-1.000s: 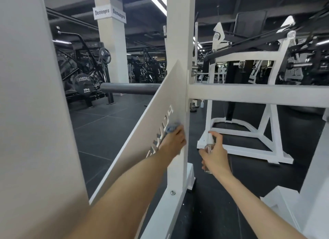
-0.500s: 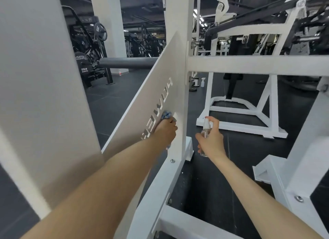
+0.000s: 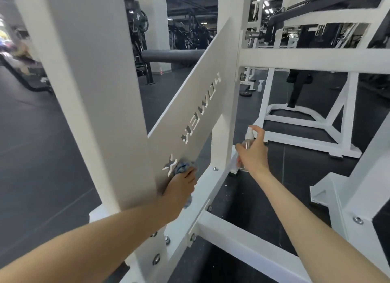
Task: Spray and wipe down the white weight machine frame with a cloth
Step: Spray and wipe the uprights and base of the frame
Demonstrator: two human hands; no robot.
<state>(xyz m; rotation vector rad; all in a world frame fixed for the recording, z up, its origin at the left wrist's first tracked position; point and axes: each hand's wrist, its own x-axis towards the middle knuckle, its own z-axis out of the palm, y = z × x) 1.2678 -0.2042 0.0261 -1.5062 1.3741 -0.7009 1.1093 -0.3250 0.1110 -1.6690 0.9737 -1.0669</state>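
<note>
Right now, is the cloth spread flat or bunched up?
Bunched up: the cloth shows as a crumpled wad under the left hand.

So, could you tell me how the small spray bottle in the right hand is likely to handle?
The spray bottle looks clear and slim, so probably light. The right hand wraps it fully, suggesting an easy grip. Being narrow and tall, it would likely tip if set down carelessly.

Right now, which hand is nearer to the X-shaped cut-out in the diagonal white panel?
Left. The left hand presses the blue cloth right beside the X cut-out. The right hand holds the spray bottle farther right, past the white upright.
</note>
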